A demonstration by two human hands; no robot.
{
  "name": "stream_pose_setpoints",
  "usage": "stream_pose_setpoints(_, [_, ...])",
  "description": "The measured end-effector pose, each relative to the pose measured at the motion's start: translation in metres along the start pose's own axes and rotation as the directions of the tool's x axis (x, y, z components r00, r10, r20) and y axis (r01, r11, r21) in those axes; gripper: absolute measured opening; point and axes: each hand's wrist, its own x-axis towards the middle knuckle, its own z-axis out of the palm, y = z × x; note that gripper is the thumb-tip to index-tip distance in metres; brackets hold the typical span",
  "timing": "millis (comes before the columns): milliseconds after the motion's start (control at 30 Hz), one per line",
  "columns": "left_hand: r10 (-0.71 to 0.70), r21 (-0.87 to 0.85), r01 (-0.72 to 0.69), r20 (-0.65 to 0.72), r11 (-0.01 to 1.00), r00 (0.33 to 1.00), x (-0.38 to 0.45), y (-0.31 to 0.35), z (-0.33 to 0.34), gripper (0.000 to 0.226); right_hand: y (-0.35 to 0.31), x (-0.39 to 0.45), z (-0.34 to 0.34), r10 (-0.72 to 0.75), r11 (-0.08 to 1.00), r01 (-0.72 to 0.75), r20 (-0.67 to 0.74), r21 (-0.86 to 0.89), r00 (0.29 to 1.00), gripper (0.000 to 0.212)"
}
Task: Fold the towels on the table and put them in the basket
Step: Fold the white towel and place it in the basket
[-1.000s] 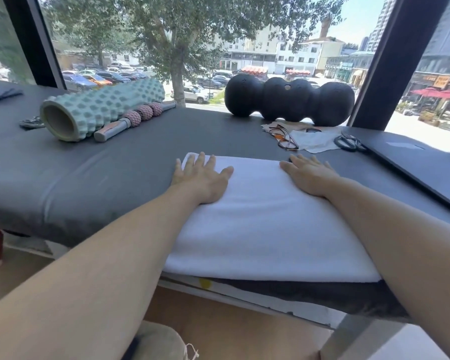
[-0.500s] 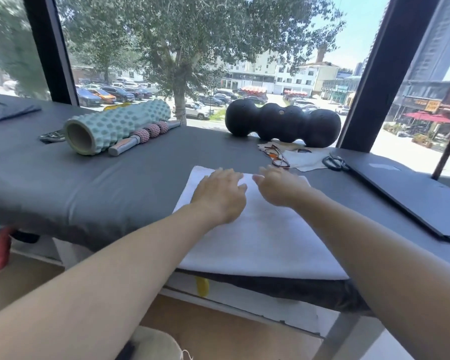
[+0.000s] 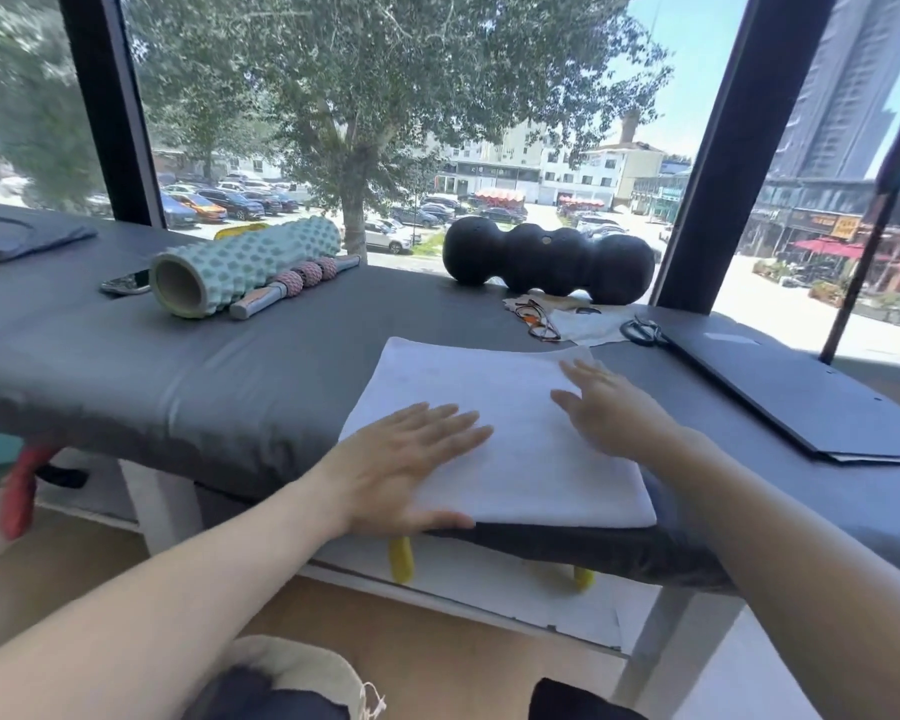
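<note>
Now both palms lie flat with straight fingers on the folded white towel [image 3: 494, 423] at the near edge of the grey table [image 3: 219, 366], left hand [image 3: 406, 465] nearer, right hand [image 3: 611, 407] farther.

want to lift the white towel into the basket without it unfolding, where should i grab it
Probably by its two side edges, one hand per side. The white towel lies flat as a folded rectangle, near edge along the table front. The left hand and right hand already rest flat on top; slide fingers under from both sides.
</note>
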Motion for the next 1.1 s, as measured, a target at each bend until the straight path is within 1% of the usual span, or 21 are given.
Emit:
stream_pose_setpoints(33, [0.04,0.047,-0.039,-0.025,0.998,0.999,-0.004,0.002,0.007,0.09,-0.014,-0.016,0.0,-0.092,0.993,0.089,0.036,0.079,0.995,0.062])
stream_pose_setpoints(67, [0.046,0.082,-0.043,-0.04,0.996,0.998,-0.007,0.004,0.014,0.091,-0.029,-0.033,0.004,-0.191,0.976,0.178,0.097,0.128,0.977,0.066])
stream_pose_setpoints(100, [0.033,0.103,-0.027,-0.06,0.994,0.998,-0.01,0.005,0.02,0.091,-0.04,-0.048,0.014,-0.279,0.959,0.265,0.15,0.103,0.949,0.072])
stream_pose_setpoints(133, [0.019,0.109,-0.009,-0.093,0.994,0.996,-0.013,0.005,0.025,0.089,-0.047,-0.062,0.025,-0.349,0.937,0.349,0.168,0.03,0.922,0.078])
stream_pose_setpoints(167, [0.006,0.108,0.008,-0.131,0.994,0.991,-0.016,0.004,0.027,0.086,-0.048,-0.069,0.036,-0.392,0.912,0.404,0.149,-0.063,0.908,0.084])
stream_pose_setpoints(233, [-0.005,0.099,0.025,-0.195,0.995,0.981,-0.025,0.001,0.03,0.078,-0.043,-0.074,0.046,-0.403,0.893,0.413,0.088,-0.179,0.911,0.096])
stream_pose_setpoints(333, [-0.025,0.067,0.042,-0.24,0.997,0.97,-0.039,-0.007,0.031,0.07,-0.033,-0.072,0.048,-0.399,0.888,0.402,0.063,-0.223,0.915,0.104])
stream_pose_setpoints(367, [-0.026,0.056,0.042,-0.254,0.998,0.967,-0.044,-0.011,0.032,0.068,-0.03,-0.072,0.051,-0.41,0.884,0.409,0.043,-0.227,0.911,0.102])
stream_pose_setpoints(433, [-0.025,0.031,0.035,-0.278,0.999,0.96,-0.055,-0.018,0.034,0.062,-0.023,-0.079,0.057,-0.441,0.879,0.419,-0.051,-0.23,0.896,0.093])
stream_pose_setpoints(533, [-0.016,0.012,0.02,-0.279,1.0,0.96,-0.064,-0.028,0.029,0.06,-0.017,-0.091,0.065,-0.468,0.871,0.409,-0.208,-0.272,0.859,0.07])
stream_pose_setpoints(600, [-0.022,-0.04,0.01,-0.29,0.999,0.957,-0.066,-0.032,0.026,0.06,-0.012,-0.095,0.065,-0.476,0.875,0.41,-0.295,-0.259,0.829,0.059])
stream_pose_setpoints(667, [-0.103,-0.174,0.046,-0.336,0.984,0.936,-0.067,-0.033,0.025,0.057,-0.008,-0.098,0.059,-0.419,0.908,0.371,-0.4,-0.196,0.815,0.057])
stream_pose_setpoints(733, [-0.271,-0.369,0.128,-0.366,0.92,0.89,-0.068,-0.031,0.022,0.049,0.001,-0.099,0.049,-0.279,0.96,0.26,-0.474,-0.107,0.835,0.054])
stream_pose_setpoints(800, [-0.426,-0.532,0.19,-0.366,0.826,0.828,-0.066,-0.027,0.013,0.039,0.014,-0.098,0.037,-0.094,0.988,0.137,-0.429,0.071,0.898,0.048])
stream_pose_setpoints(833, [-0.479,-0.596,0.198,-0.361,0.779,0.8,-0.063,-0.026,0.008,0.035,0.021,-0.096,0.032,-0.031,0.978,0.108,-0.386,0.18,0.922,0.044])
stream_pose_setpoints(867, [-0.521,-0.638,0.204,-0.358,0.742,0.775,-0.059,-0.026,0.004,0.035,0.027,-0.094,0.028,-0.003,0.952,0.112,-0.358,0.284,0.934,0.04])
stream_pose_setpoints(933, [-0.568,-0.666,0.223,-0.358,0.711,0.742,-0.052,-0.025,-0.005,0.037,0.034,-0.091,0.019,0.002,0.893,0.164,-0.369,0.419,0.929,0.031])
stream_pose_setpoints(1000, [-0.585,-0.666,0.236,-0.366,0.708,0.724,-0.047,-0.025,-0.01,0.033,0.035,-0.09,0.013,0.007,0.845,0.208,-0.398,0.493,0.917,0.028])
stream_pose_setpoints(1067, [-0.607,-0.675,0.243,-0.373,0.696,0.702,-0.042,-0.024,-0.013,0.04,0.036,-0.088,0.011,0.045,0.811,0.208,-0.413,0.546,0.909,0.02])
stream_pose_setpoints(1100, [-0.619,-0.679,0.249,-0.375,0.69,0.691,-0.04,-0.025,-0.013,0.044,0.038,-0.085,0.011,0.071,0.807,0.191,-0.412,0.559,0.908,0.024])
